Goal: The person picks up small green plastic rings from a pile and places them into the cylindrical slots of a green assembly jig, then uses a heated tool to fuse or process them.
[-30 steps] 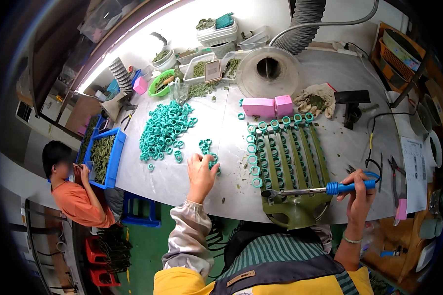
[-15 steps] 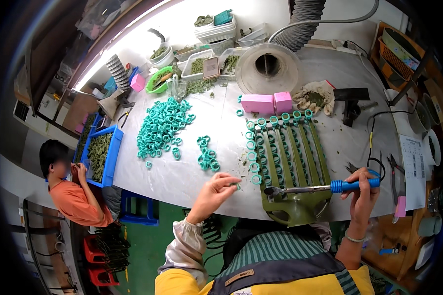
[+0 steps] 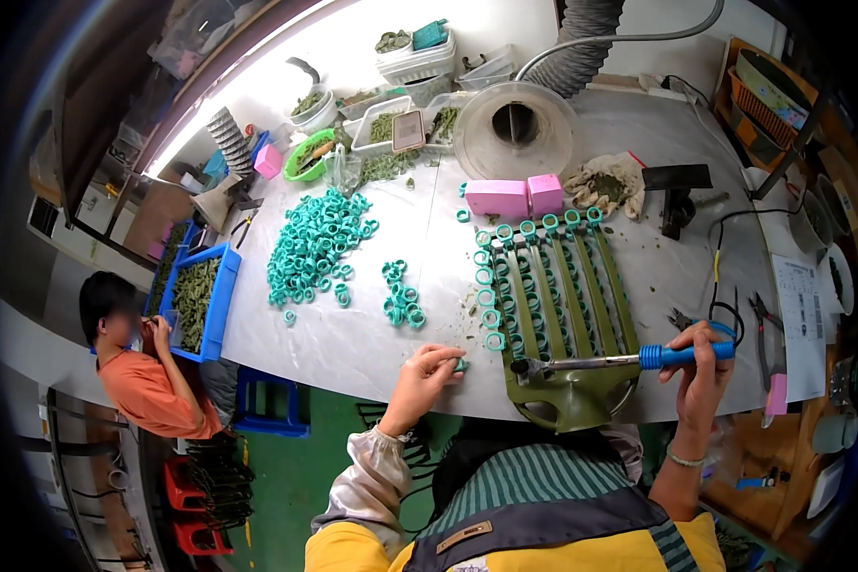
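My right hand (image 3: pixel 704 370) is wrapped round the blue handle of a soldering iron (image 3: pixel 582 362). Its metal shaft points left, with the dark tip over the near end of an olive-green slatted piece (image 3: pixel 572 405) lying on the table. Between the long slats, and along their far and left edges, sit many small teal rings (image 3: pixel 495 340). To the left of the iron's tip, my left hand (image 3: pixel 423 383) pinches a small teal ring (image 3: pixel 460 365) between thumb and fingertips. Part of that ring is hidden by the fingers.
A large heap of teal rings (image 3: pixel 319 243) and a smaller cluster (image 3: pixel 402 305) lie left. Pink blocks (image 3: pixel 498 198), a soiled glove (image 3: pixel 624 176) and a wide funnel hood (image 3: pixel 477 133) stand beyond. Pliers (image 3: pixel 761 334) lie right. A person (image 3: pixel 157 391) sits at far left.
My left hand has shifted slightly to the right, still pinching the ring. The iron has barely moved, its tip staying over the near end of the slatted piece. The view has tilted slightly.
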A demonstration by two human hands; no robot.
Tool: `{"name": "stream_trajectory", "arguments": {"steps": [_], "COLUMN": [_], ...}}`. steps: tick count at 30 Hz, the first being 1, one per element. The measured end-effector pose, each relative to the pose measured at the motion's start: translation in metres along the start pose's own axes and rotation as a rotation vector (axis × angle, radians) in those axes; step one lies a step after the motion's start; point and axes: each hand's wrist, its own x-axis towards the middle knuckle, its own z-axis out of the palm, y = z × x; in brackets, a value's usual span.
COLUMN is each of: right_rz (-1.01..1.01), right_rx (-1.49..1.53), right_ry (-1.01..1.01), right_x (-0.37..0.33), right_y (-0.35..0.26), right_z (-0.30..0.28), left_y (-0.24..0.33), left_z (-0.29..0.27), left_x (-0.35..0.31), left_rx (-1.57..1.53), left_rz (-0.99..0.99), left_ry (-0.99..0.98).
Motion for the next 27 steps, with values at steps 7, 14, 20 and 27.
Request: {"name": "stream_trajectory", "arguments": {"steps": [7,14,20,27], "right_rz": [0.004,0.034,0.051,0.037], "right_rx": [-0.017,-0.001,0.059,-0.004], "right_ry": [-0.013,-0.053,-0.091,-0.04], "right_x": [0.0,-0.002,-0.004,0.003], "right_y": [0.001,0.01,0.024,0.001], "right_z": [0.0,0.002,0.008,-0.007], "left_y": [0.018,0.054,0.049,0.053], "left_z": [0.007,0.041,0.047,0.045], "left_x": [-0.009,-0.015,-0.005,-0.002], "left_rx": [0.233,0.501,0.54,0.615], "left_rz": [0.153,0.623,0.646,0.702], "left_ry": [-0.032,-0.013,-0.069,-0.116]}}
